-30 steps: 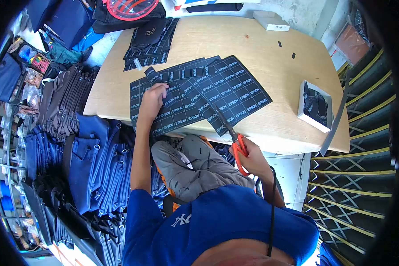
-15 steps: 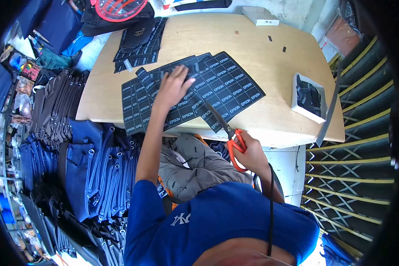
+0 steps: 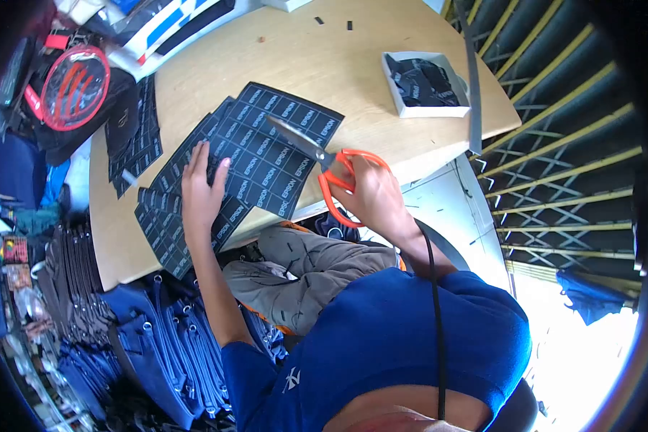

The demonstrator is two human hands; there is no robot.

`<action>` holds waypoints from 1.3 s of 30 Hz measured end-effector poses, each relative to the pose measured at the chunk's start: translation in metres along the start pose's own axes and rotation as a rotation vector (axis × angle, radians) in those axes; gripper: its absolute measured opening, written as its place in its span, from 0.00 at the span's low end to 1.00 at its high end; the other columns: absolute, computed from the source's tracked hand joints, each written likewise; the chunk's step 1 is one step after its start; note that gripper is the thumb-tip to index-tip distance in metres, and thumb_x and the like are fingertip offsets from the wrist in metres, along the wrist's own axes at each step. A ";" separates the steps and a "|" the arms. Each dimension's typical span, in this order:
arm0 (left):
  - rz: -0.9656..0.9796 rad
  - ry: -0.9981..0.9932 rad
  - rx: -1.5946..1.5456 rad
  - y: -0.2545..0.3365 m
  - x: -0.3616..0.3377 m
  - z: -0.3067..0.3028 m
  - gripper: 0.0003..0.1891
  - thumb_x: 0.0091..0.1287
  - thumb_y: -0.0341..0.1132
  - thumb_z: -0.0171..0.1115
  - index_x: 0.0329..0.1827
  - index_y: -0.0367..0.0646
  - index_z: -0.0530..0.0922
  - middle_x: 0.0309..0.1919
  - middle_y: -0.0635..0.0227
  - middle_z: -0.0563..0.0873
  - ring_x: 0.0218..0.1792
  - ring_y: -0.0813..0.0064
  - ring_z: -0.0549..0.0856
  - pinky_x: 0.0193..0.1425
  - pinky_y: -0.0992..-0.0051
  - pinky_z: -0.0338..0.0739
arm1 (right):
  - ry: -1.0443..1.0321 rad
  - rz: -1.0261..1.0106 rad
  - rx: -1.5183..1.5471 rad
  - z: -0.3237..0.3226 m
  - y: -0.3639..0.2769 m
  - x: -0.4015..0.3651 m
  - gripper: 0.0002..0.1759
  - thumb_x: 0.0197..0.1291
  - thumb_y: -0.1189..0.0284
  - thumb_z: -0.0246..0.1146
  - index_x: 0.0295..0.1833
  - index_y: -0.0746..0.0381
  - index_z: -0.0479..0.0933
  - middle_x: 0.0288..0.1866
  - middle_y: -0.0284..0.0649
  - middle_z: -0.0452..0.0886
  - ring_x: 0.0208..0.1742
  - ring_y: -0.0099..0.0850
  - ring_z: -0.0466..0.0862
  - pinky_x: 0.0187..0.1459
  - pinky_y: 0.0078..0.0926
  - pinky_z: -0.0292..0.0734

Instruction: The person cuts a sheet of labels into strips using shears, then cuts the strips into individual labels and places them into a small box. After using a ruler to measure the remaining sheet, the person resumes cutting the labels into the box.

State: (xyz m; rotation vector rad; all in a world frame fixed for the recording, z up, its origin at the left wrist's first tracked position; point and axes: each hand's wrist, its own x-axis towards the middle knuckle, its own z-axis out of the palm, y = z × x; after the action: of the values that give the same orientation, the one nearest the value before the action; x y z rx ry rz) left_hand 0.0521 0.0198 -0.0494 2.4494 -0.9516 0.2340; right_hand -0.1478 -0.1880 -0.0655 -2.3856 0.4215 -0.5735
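Observation:
Several black sheets [image 3: 270, 155] printed with a grid of EPSON labels overlap near the table's front edge. My left hand [image 3: 202, 193] lies on them, fingers stretched out and thumb apart. In my right hand [image 3: 376, 191] is a pair of scissors [image 3: 300, 138] with orange handles, my fingers in the loops. The scissors' blades point up and left over the right-hand sheet and look nearly closed.
A white box [image 3: 433, 111] with black pieces in it stands at the right of the wooden table [image 3: 324, 65]. Beside it lies a long dark strip [image 3: 474, 86]. More black sheets [image 3: 145, 137] are at the left. Blue straps and bags [image 3: 187, 345] hang below the left edge.
The view has turned to the right. My right hand has brought the scissors from the sheets' near edge up over the right-hand sheet. My left hand remains spread on the sheets.

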 end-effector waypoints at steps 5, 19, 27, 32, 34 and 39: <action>0.072 -0.088 -0.018 0.012 0.020 0.030 0.31 0.65 0.49 0.55 0.64 0.33 0.66 0.65 0.48 0.67 0.68 0.54 0.64 0.71 0.53 0.52 | 0.203 0.096 -0.064 0.005 0.009 0.036 0.22 0.45 0.65 0.70 0.37 0.72 0.72 0.26 0.55 0.79 0.29 0.49 0.82 0.31 0.40 0.78; 0.004 -0.176 -0.026 0.015 -0.008 0.014 0.29 0.64 0.46 0.58 0.63 0.35 0.69 0.65 0.54 0.69 0.69 0.58 0.62 0.72 0.53 0.47 | 0.248 0.216 -0.338 0.010 0.036 0.109 0.22 0.46 0.68 0.71 0.41 0.72 0.73 0.39 0.57 0.78 0.44 0.50 0.79 0.47 0.37 0.75; 0.031 -0.231 -0.277 0.013 -0.023 -0.001 0.27 0.60 0.42 0.64 0.60 0.38 0.73 0.63 0.51 0.71 0.65 0.54 0.69 0.68 0.57 0.58 | 0.323 -0.038 -0.327 0.026 0.015 0.107 0.26 0.44 0.59 0.72 0.39 0.71 0.76 0.37 0.52 0.77 0.46 0.48 0.76 0.50 0.38 0.71; -0.303 0.161 0.084 0.021 -0.042 0.023 0.33 0.58 0.51 0.64 0.60 0.35 0.72 0.64 0.45 0.67 0.64 0.49 0.65 0.67 0.56 0.58 | 0.100 -0.114 -0.410 0.051 -0.023 0.076 0.34 0.42 0.53 0.72 0.42 0.72 0.75 0.40 0.49 0.76 0.48 0.46 0.75 0.50 0.36 0.71; -0.345 0.163 0.224 0.025 -0.044 0.029 0.36 0.59 0.57 0.60 0.60 0.33 0.71 0.61 0.49 0.69 0.64 0.54 0.64 0.67 0.54 0.55 | 0.063 -0.102 -0.419 0.054 -0.029 0.073 0.35 0.42 0.51 0.71 0.43 0.73 0.74 0.43 0.48 0.75 0.51 0.44 0.73 0.50 0.35 0.71; -0.349 0.108 0.169 0.034 -0.039 0.023 0.32 0.58 0.54 0.62 0.58 0.36 0.74 0.58 0.53 0.72 0.61 0.54 0.68 0.65 0.55 0.59 | -0.120 -0.078 -0.262 0.057 -0.035 0.078 0.28 0.47 0.58 0.69 0.42 0.73 0.74 0.39 0.53 0.76 0.47 0.46 0.77 0.49 0.36 0.73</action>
State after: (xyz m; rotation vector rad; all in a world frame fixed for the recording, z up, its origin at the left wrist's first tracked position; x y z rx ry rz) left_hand 0.0003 0.0099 -0.0687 2.6743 -0.4626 0.3310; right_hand -0.0479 -0.1662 -0.0597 -2.6809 0.3709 -0.4277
